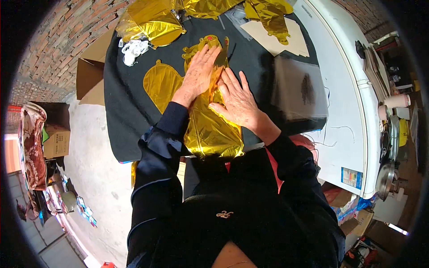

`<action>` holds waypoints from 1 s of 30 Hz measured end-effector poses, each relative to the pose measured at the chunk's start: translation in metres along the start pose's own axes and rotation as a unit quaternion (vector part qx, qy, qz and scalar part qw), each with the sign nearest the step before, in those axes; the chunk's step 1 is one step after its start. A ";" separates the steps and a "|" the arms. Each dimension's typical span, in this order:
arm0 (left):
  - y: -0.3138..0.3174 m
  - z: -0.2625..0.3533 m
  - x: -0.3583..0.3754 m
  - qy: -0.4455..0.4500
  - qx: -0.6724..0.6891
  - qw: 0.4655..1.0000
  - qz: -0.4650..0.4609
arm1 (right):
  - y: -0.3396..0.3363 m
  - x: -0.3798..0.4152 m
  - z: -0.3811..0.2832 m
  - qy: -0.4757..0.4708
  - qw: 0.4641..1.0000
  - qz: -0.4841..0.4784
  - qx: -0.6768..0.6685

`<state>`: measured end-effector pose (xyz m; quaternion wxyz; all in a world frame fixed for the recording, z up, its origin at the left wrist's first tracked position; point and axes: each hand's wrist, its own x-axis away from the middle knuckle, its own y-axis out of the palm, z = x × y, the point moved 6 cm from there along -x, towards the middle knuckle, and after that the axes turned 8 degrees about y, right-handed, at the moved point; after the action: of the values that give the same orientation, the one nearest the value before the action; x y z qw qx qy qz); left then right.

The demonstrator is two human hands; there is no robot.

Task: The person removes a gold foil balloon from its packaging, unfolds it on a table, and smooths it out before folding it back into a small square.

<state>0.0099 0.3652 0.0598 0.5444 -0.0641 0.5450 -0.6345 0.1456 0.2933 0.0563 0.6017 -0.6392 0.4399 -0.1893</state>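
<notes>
A heap of crumpled gold foil balloons lies at the far edge of the black cloth-covered table, just beside a small bundle of white plastic cord. Flat beige cardboard sheets and a stack of clear plastic sleeves sit to the right — near a white chest freezer. An open brown cardboard box stands left, against the red brick wall.

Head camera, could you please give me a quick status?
Left hand and right hand flat on gold foil balloon. Balloon on black cloth. Nothing in the way.
</notes>
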 end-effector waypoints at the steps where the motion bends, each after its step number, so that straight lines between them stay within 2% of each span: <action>1: -0.003 0.000 0.000 -0.011 0.032 0.999 0.010 | 0.000 0.000 0.000 -0.002 1.000 0.005 0.002; 4: -0.011 -0.010 -0.003 -0.009 0.042 0.999 0.031 | -0.002 0.000 -0.001 -0.003 1.000 0.005 0.003; 8: -0.041 -0.012 0.000 -0.124 0.185 0.972 0.082 | -0.002 0.001 0.000 -0.002 1.000 0.001 0.006; 9: -0.051 -0.010 0.001 -0.176 0.200 0.959 0.096 | -0.002 0.000 0.000 -0.002 1.000 0.000 0.008; 12: -0.068 0.006 0.000 -0.249 0.147 0.957 0.015 | -0.001 0.000 0.000 -0.001 1.000 -0.003 0.015; 13: -0.063 0.003 0.005 -0.234 0.040 0.970 0.045 | -0.001 0.000 0.000 -0.002 1.000 -0.005 0.017; 16: -0.048 -0.001 0.011 -0.227 0.015 0.974 0.004 | -0.003 0.000 -0.001 -0.001 1.000 -0.013 0.013; 17: -0.042 -0.009 0.015 -0.197 -0.003 0.979 0.046 | -0.003 0.001 -0.001 -0.002 1.000 -0.013 0.007; 24: -0.034 -0.014 0.031 -0.198 -0.122 0.972 0.033 | 0.003 0.001 0.001 -0.006 1.000 -0.012 0.016; 30: -0.030 -0.014 0.036 -0.174 -0.162 0.969 0.069 | 0.001 0.003 0.000 -0.012 1.000 -0.014 0.021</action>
<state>-0.0326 0.3411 0.0589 0.6557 -0.2233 0.5404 -0.4776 0.1463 0.2911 0.0544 0.6174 -0.6347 0.4197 -0.1995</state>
